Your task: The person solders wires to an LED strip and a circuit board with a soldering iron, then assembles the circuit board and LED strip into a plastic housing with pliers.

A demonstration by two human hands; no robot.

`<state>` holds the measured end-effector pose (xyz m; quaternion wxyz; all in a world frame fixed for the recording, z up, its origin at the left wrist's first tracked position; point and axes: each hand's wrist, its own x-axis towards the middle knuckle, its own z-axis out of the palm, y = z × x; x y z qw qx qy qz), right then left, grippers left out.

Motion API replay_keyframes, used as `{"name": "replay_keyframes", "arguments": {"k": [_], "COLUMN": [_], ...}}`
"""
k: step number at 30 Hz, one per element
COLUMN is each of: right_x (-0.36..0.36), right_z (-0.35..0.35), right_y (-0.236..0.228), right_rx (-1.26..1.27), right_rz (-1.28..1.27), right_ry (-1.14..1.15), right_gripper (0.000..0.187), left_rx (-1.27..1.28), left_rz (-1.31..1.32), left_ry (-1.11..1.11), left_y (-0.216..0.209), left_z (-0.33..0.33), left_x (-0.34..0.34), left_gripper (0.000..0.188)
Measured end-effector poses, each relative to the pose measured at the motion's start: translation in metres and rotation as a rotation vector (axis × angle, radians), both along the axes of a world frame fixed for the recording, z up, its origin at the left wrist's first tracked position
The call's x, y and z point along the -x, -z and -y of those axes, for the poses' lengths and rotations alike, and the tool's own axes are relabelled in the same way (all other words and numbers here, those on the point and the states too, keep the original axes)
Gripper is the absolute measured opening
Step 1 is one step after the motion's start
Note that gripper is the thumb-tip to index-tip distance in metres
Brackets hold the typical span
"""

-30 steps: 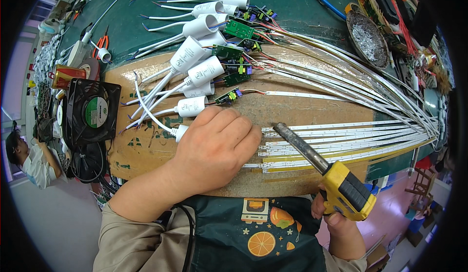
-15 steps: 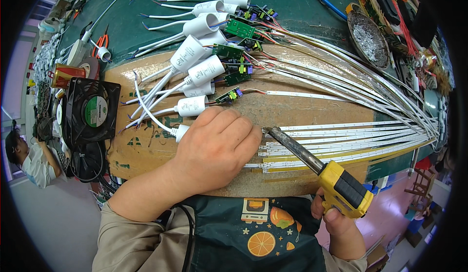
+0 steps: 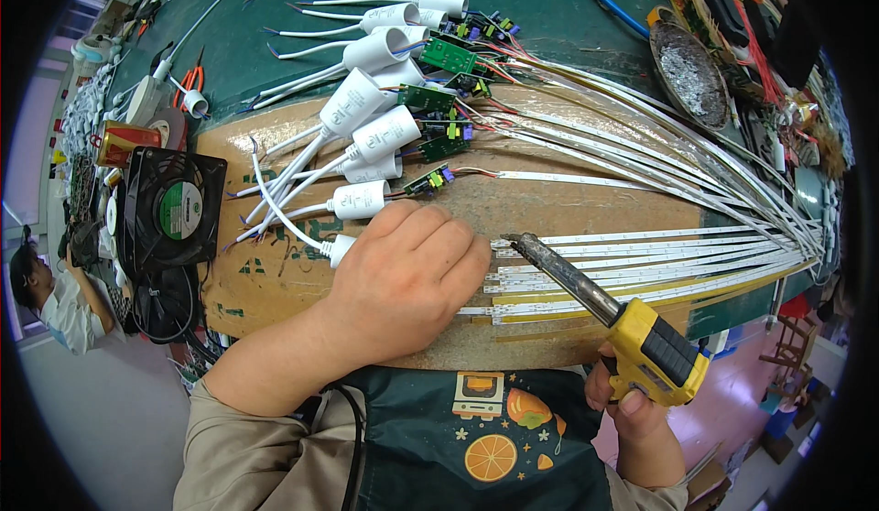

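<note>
My left hand (image 3: 410, 277) is closed, knuckles up, beside the left ends of a row of white LED strips (image 3: 623, 262). What its fingers grip is hidden beneath them. A white cylindrical lamp cap (image 3: 341, 251) with a white cable pokes out at its left side. My right hand (image 3: 632, 410) is wrapped round the handle of a yellow and black soldering gun (image 3: 661, 351). The gun's dark tip is at the end of the uppermost strip in the row, just right of my left fingers; I cannot tell whether it touches.
Beyond my left hand lie several white lamp caps (image 3: 359, 200) with green circuit boards (image 3: 428, 97) wired to strips. A black fan (image 3: 174, 209) stands at left. Blue-handled pliers (image 3: 613, 3) and a dish of silvery scraps (image 3: 693, 76) are far right. A co-worker (image 3: 64, 296) sits left.
The soldering gun has shifted slightly to the right, its tip drawing away from my left fingers. My left hand has hardly moved.
</note>
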<state>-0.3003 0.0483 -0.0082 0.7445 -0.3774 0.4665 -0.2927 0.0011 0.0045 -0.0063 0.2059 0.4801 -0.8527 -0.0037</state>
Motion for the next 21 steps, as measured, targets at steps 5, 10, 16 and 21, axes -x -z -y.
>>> {"name": "replay_keyframes", "arguments": {"k": [5, 10, 16, 21], "right_x": [-0.0071, -0.0087, -0.0057, -0.0032], "right_z": [0.0018, 0.0029, 0.0027, 0.0029], "right_y": [-0.0060, -0.0055, -0.0056, -0.0069], "right_rx": [-0.038, -0.030, -0.022, -0.052], "right_rz": [0.057, 0.068, 0.068, 0.069], "right_ry": [0.052, 0.072, 0.057, 0.043], "right_gripper": [0.074, 0.074, 0.075, 0.076], "left_rx": [0.030, 0.036, 0.019, 0.016], "left_rz": [-0.013, -0.013, -0.003, -0.009], "left_ry": [-0.004, 0.003, 0.000, 0.001], "left_y": [0.0008, 0.0014, -0.0005, -0.0008], "left_z": [-0.0002, 0.0008, 0.0001, 0.0005], "left_x": [0.0006, -0.0004, -0.0010, -0.0007], "left_gripper": [0.024, 0.024, 0.023, 0.023]}}
